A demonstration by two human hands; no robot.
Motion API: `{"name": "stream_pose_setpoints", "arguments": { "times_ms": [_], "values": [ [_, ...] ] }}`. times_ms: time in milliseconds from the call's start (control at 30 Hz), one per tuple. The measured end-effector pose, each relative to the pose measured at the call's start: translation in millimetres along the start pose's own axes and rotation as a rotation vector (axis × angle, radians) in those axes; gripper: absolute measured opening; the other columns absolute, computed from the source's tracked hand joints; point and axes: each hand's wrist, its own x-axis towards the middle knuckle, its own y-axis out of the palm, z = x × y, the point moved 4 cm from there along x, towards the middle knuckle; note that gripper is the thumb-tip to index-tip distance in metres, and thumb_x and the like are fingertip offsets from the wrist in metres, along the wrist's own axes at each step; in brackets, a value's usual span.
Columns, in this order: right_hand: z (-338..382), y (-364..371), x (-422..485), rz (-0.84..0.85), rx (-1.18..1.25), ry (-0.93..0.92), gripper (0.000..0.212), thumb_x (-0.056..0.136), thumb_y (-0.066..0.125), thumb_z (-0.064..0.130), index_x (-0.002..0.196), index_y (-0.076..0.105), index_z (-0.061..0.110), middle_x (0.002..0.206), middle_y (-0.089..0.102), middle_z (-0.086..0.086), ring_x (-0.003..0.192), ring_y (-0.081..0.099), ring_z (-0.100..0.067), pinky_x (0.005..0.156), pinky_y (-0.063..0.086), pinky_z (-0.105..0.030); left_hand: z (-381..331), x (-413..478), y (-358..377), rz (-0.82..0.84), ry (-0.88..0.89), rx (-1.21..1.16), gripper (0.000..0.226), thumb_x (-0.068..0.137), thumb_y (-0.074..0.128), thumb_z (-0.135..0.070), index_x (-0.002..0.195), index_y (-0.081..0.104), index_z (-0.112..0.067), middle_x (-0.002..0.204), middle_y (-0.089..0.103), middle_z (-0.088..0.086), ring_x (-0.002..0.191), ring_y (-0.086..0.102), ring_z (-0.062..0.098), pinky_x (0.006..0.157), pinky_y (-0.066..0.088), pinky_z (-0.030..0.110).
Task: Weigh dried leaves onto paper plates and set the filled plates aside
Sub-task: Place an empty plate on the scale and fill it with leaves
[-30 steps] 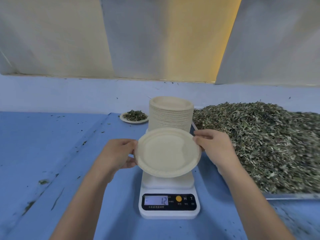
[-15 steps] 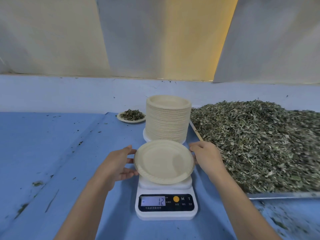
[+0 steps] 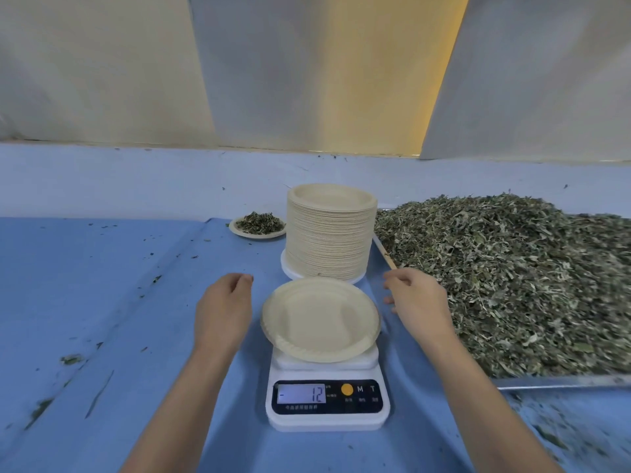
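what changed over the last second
Both hands lowered the empty plate onto the scale and let go: the left hand and right hand now hover apart from its rim. The display reads 12 as before; plate stack, filled plate and leaf pile stayed put.

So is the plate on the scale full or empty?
Empty. The plate on the scale shows only its bare pale inside, with nothing lying in it.

Soft, even, fairly bright. Warm yellow glow on pale wall panels (image 3: 392, 80), upper centre. Bowed toward edges; heap of dried green leaves (image 3: 519, 285) smeared at right.
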Motion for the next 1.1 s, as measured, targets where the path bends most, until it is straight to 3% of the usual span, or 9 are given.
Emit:
{"name": "stream_pose_setpoints", "arguments": {
  "times_ms": [67,200,433,533,633,767,900,967,1100],
  "values": [
    [0.4,-11.1,2.9,-0.102,-0.106,-0.06,0.027,0.09,0.048,0.015,0.108,0.068,0.017,0.103,0.067,0.002,0.092,0.061,-0.019,0.075,0.049,-0.034,-14.7,-8.8,5.0,-0.045,0.121,-0.043,0.02,0.096,0.044,-0.025,0.089,0.063,-0.022,0.089,0.064,-0.012,0.088,0.061,0.017,0.07,0.041,0.027],
    [-15.4,-29.2,11.3,-0.195,-0.492,-0.16,0.027,0.091,0.05,0.018,0.113,0.066,0.021,0.11,0.062,-0.003,0.104,0.052,-0.027,0.067,0.039,-0.031,-42.4,-24.2,36.6,0.164,0.189,-0.19,0.025,0.093,0.048,-0.023,0.079,0.067,-0.03,0.077,0.069,-0.016,0.061,0.058,-0.005,0.059,0.039,0.021],
    [-55.3,-38.9,22.6,0.118,-0.738,-0.151,0.036,0.099,0.043,0.036,0.134,0.052,0.031,0.125,0.043,-0.006,0.122,0.034,-0.032,0.101,0.036,-0.039,-75.9,-53.3,78.9,0.369,0.081,-0.471,0.027,0.092,0.049,-0.017,0.076,0.07,-0.022,0.074,0.072,-0.011,0.053,0.058,0.0,0.061,0.042,0.024],
    [-67.5,-38.4,19.2,0.272,-0.832,-0.126,0.039,0.102,0.029,0.041,0.141,0.037,0.042,0.134,0.034,-0.003,0.121,0.03,-0.028,0.101,0.038,-0.042,-83.0,-63.3,90.4,0.402,0.068,-0.488,0.028,0.092,0.048,-0.016,0.075,0.07,-0.021,0.075,0.073,-0.009,0.052,0.058,0.001,0.061,0.041,0.023],
    [-73.6,-35.6,15.2,0.321,-0.963,-0.136,0.038,0.102,0.028,0.04,0.14,0.032,0.041,0.136,0.029,-0.004,0.123,0.029,-0.028,0.096,0.042,-0.045,-85.2,-69.8,99.3,0.434,0.075,-0.47,0.029,0.092,0.048,-0.016,0.073,0.069,-0.022,0.077,0.073,-0.007,0.053,0.058,0.003,0.056,0.041,0.018],
    [-70.8,-29.4,15.3,0.327,-0.93,-0.075,0.034,0.1,0.036,0.017,0.133,0.036,0.022,0.13,0.029,-0.01,0.121,0.031,-0.035,0.096,0.039,-0.045,-83.7,-74.4,104.2,0.462,0.081,-0.436,0.029,0.092,0.049,-0.016,0.073,0.07,-0.021,0.077,0.073,-0.006,0.053,0.058,0.004,0.052,0.041,0.013],
    [-67.9,-31.4,17.1,0.276,-0.913,-0.082,0.041,0.089,0.039,-0.004,0.127,0.039,0.013,0.124,0.033,-0.013,0.117,0.037,-0.035,0.091,0.039,-0.039,-81.9,-76.5,106.0,0.467,0.06,-0.442,0.029,0.093,0.048,-0.015,0.074,0.069,-0.02,0.078,0.073,-0.006,0.053,0.058,0.004,0.056,0.041,0.02],
    [-67.4,-34.6,19.1,0.224,-0.87,-0.121,0.039,0.09,0.039,-0.005,0.125,0.042,0.011,0.121,0.037,-0.013,0.112,0.042,-0.034,0.088,0.038,-0.037,-81.0,-78.0,108.0,0.472,0.046,-0.439,0.028,0.092,0.047,-0.015,0.074,0.069,-0.02,0.078,0.073,-0.006,0.053,0.058,0.004,0.057,0.041,0.021],
    [-58.0,-47.4,25.7,0.138,-0.532,-0.121,0.022,0.098,0.04,0.008,0.116,0.053,0.009,0.111,0.044,-0.012,0.094,0.048,-0.032,0.083,0.04,-0.033,-79.7,-79.6,109.2,0.482,0.042,-0.427,0.029,0.092,0.048,-0.015,0.073,0.069,-0.021,0.078,0.073,-0.006,0.054,0.059,0.005,0.055,0.04,0.021]
  ]
}}
